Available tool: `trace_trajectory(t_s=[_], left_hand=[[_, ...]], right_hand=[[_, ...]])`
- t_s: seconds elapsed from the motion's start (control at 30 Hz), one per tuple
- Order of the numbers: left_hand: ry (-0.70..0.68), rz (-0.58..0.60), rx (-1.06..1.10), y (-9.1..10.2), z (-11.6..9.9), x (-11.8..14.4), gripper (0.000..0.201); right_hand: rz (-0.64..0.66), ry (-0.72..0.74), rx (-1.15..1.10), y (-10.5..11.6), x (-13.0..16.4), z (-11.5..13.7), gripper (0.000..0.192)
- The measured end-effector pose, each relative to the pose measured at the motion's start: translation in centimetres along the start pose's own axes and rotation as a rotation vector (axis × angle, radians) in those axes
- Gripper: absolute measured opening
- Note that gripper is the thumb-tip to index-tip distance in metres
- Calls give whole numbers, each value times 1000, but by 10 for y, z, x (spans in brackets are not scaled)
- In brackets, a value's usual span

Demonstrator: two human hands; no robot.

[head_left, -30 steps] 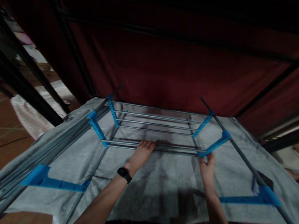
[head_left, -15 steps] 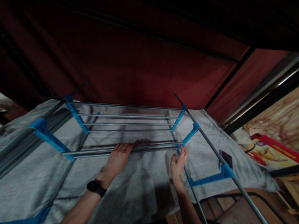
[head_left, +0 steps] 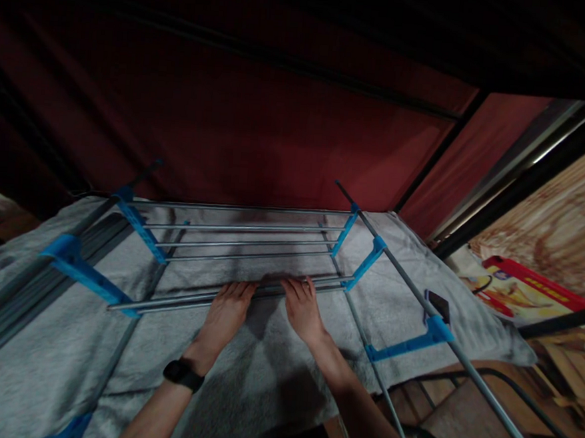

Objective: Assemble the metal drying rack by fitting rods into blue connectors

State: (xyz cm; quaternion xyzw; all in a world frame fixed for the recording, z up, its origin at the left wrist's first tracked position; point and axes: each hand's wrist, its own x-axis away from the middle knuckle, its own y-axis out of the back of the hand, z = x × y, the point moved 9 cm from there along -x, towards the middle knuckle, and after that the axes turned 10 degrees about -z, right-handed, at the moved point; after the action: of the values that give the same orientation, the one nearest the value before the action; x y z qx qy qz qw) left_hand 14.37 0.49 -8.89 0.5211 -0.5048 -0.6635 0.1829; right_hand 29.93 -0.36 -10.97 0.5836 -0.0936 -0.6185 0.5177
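Observation:
A metal rack frame with blue plastic brackets lies on a grey blanket [head_left: 162, 363]. My left hand [head_left: 228, 313], a black band at its wrist, is closed over the near pair of metal tubes [head_left: 176, 300]. To its right, my right hand [head_left: 305, 310] curls its fingers over the same pair; the fingertips are partly hidden behind the tubes. These tubes run between the left blue bracket [head_left: 91, 275] and the right blue bracket [head_left: 364, 267]. At the left, one tube end sticks out past its bracket. Farther back, several thin tubes [head_left: 252, 229] span another pair of brackets.
Several loose grey tubes [head_left: 26, 300] lie at the left. A phone [head_left: 437, 305] rests by the right upright [head_left: 413, 285], near another blue bracket [head_left: 408, 346]. A red-and-yellow box [head_left: 533, 289] and a chair [head_left: 483, 419] stand at the right. Red fabric [head_left: 279, 124] hangs behind.
My right hand has left the right bracket and moved left onto the near tubes. My left hand stays on them. The view has shifted slightly.

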Motion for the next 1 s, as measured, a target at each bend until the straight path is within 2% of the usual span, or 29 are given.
trace_trajectory(t_s=[0.2, 0.3, 0.37, 0.47, 0.53, 0.6, 0.67, 0.7, 0.83, 1.0], left_hand=[[14, -17, 30, 5, -5, 1, 43], [-2, -132, 56, 16, -8, 12, 47], [44, -235, 70, 24, -1, 29, 46], [287, -398, 147, 34, 33, 70, 34], [574, -554, 276, 39, 73, 107, 22], [926, -778, 442, 39, 118, 151, 9], [1197, -976, 559, 34, 152, 184, 13], [1275, -1036, 598, 30, 165, 192, 16], [1372, -1074, 762, 16, 194, 187, 24], [1483, -1204, 1110, 2, 193, 181, 30]], right_hand=[[71, 105, 70, -10, -15, 4, 49], [85, 149, 112, -10, -17, 1, 43], [101, 182, 145, -12, -15, -1, 41], [117, 228, 188, -16, -11, -3, 43], [117, 250, 197, -17, -8, -4, 43], [111, 262, 194, -19, -5, -6, 41], [109, 263, 184, -20, -4, -7, 40], [109, 261, 177, -21, -4, -8, 39], [107, 257, 144, -23, -3, -10, 34], [101, 254, 115, -22, -2, -12, 36]])
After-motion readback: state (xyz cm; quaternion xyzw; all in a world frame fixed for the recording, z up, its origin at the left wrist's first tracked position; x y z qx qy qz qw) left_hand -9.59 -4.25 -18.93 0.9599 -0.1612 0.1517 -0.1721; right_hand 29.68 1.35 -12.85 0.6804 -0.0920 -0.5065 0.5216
